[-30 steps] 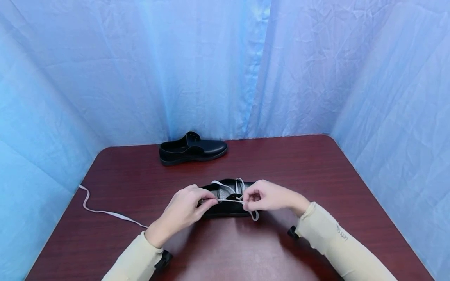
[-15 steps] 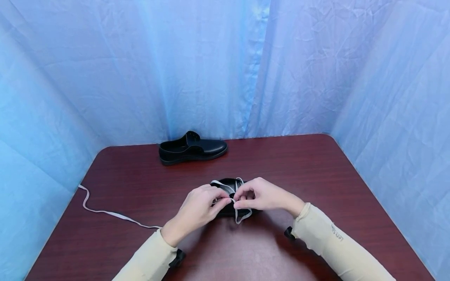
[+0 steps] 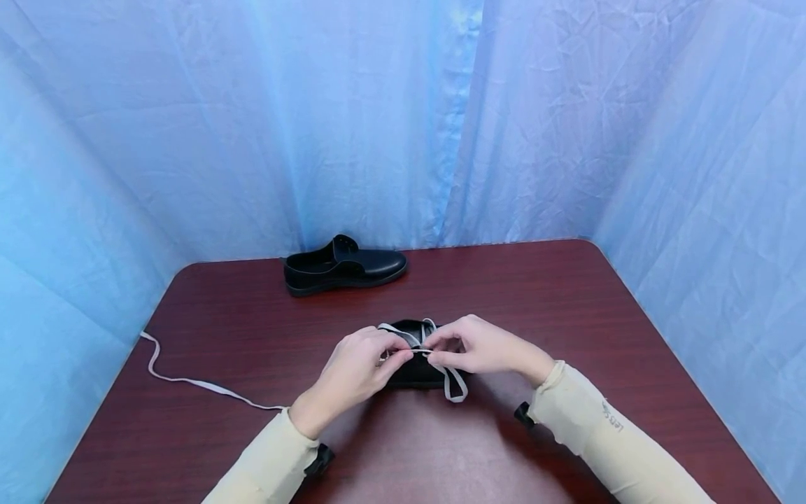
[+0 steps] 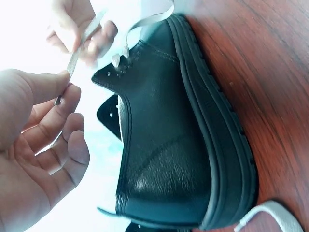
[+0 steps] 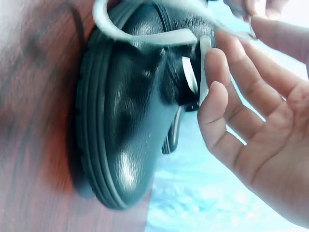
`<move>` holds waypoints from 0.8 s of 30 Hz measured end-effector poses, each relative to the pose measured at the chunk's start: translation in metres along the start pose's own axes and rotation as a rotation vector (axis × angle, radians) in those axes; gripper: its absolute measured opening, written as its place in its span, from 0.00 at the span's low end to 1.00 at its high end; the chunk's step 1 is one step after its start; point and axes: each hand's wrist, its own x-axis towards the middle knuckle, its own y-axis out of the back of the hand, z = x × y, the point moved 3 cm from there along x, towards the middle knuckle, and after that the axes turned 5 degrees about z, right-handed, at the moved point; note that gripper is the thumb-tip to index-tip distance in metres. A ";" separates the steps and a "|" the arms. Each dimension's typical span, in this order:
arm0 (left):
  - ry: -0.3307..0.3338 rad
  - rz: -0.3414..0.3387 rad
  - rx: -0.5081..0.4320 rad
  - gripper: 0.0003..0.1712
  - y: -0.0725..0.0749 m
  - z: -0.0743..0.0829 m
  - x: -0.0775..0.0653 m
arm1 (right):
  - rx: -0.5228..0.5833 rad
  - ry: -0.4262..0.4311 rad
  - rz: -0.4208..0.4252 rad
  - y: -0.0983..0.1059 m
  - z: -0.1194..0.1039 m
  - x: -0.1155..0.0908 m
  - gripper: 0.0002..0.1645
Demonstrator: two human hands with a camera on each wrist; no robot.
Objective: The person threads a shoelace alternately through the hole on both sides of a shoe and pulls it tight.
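Observation:
A black leather shoe [image 4: 164,121] stands on the table in front of me, toe to the right. My left hand [image 3: 355,360] pinches the dark tip of its white shoelace [image 4: 72,65] between thumb and index finger, above the shoe's opening. Opposite it, my right hand [image 3: 485,346] pinches the same lace between thumb and fingertips, so a short stretch runs between both hands. From an eyelet in the near flap, the lace hangs in a loop [image 3: 458,395] down the shoe's side. Fingers hide much of the opening in the head view.
Another black shoe [image 3: 346,269], without a lace, stands at the table's back edge, toe to the right. A loose white lace end [image 3: 208,384] trails across the left of the dark red table [image 3: 535,294] to its edge. Blue curtains [image 3: 378,126] surround it.
My left hand has moved right along the shoe toward the right hand. The right hand came in, then shifted slightly back right. The lace stretch between them is shorter than a second ago.

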 end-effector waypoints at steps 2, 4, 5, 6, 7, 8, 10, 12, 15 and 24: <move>-0.006 -0.004 0.000 0.03 -0.002 0.001 0.002 | 0.004 0.001 0.021 -0.001 -0.001 0.003 0.10; 0.000 -0.006 0.011 0.03 -0.003 0.002 0.004 | 0.009 -0.005 0.045 -0.002 -0.002 0.006 0.10; 0.010 -0.005 0.022 0.02 -0.002 0.002 0.005 | 0.016 -0.016 0.061 -0.001 -0.001 0.007 0.10; 0.025 -0.004 0.034 0.02 -0.001 0.001 0.006 | 0.028 -0.028 0.076 0.001 -0.001 0.007 0.10; 0.043 -0.004 0.052 0.02 0.000 0.001 0.007 | 0.036 -0.045 0.092 0.003 0.001 0.007 0.09; 0.062 -0.008 0.068 0.02 0.001 0.000 0.009 | 0.050 -0.065 0.103 0.006 0.002 0.007 0.10; 0.099 -0.019 0.091 0.03 0.004 -0.003 0.013 | 0.065 -0.109 0.131 0.014 0.008 0.007 0.11; 0.124 -0.052 0.109 0.03 0.005 -0.007 0.021 | 0.058 -0.149 0.155 0.024 0.016 0.008 0.11; 0.143 -0.145 0.132 0.04 0.005 -0.010 0.034 | 0.046 -0.190 0.169 0.036 0.025 0.011 0.07; 0.232 -0.455 0.213 0.07 0.000 -0.023 0.072 | 0.127 -0.309 0.135 0.050 0.038 0.022 0.10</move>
